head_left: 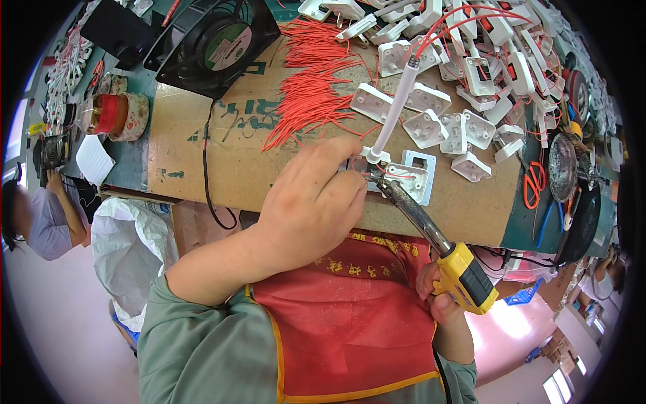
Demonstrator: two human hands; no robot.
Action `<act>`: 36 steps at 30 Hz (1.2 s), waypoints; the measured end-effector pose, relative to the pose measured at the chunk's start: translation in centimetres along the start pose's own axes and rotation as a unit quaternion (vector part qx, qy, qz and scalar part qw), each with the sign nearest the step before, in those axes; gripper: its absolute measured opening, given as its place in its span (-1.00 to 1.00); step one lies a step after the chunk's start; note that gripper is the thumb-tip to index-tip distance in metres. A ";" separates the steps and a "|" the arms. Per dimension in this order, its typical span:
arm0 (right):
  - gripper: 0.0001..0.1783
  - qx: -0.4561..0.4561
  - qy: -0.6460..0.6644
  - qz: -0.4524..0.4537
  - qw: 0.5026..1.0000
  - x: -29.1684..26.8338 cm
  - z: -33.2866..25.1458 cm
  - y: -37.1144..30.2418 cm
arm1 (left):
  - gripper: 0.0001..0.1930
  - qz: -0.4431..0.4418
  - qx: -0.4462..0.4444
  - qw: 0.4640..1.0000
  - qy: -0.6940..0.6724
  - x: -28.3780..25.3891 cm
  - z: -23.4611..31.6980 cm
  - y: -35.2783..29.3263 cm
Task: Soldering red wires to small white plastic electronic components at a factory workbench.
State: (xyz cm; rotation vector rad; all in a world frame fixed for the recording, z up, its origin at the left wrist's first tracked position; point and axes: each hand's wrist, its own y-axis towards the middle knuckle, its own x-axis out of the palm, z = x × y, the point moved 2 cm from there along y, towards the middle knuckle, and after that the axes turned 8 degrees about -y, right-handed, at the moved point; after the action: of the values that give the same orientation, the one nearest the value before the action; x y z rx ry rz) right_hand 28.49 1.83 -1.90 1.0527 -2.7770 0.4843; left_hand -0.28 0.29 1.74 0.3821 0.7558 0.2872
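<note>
My right hand (437, 294) grips a yellow and black soldering gun (465, 277), its metal barrel slanting up and left. The tip reaches the parts just beyond my left fingertips. My left hand (311, 205) is closed in a pinch at the near edge of the cardboard, and its fingers cover whatever they hold. Right beside those fingertips lies an opened white plastic housing (409, 180) with a thin red wire across it. A white cord (397, 108) rises from the work spot, with red wires coming out of its far end.
Cut red wires (313, 91) lie in bunches on the cardboard sheet (182, 148). White housings (454, 131) are heaped at the far right. A black fan (219, 50) stands far left, near a jar (104, 114). Red-handled scissors (535, 185) lie right. Another person (50, 215) sits left.
</note>
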 end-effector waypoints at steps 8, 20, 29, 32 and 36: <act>-0.19 -0.007 -0.005 0.009 1.000 0.4 -1.0 0.0 | -0.78 0.001 0.002 1.000 0.004 0.0 0.0 0.0; -0.18 -0.017 0.003 0.038 0.999 0.1 -1.0 -0.2 | -0.77 0.002 0.005 1.000 0.004 0.0 -0.1 0.0; -0.17 -0.015 0.016 0.041 0.999 -0.4 -1.3 -0.2 | -0.76 0.000 0.005 1.000 -0.003 0.0 0.1 0.2; -0.16 -0.006 0.031 0.048 0.998 -0.6 -1.4 -0.6 | -0.78 0.002 0.009 1.000 -0.008 0.0 0.3 0.4; -0.16 0.003 0.026 0.045 0.999 -1.0 -1.4 -0.8 | -0.80 0.001 0.002 1.000 -0.004 0.1 0.4 0.1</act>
State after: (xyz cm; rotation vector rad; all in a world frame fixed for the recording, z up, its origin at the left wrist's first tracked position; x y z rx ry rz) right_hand 29.79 2.41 -0.64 0.9075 -2.7878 0.5242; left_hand 0.04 0.32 1.98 0.3872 0.7483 0.2861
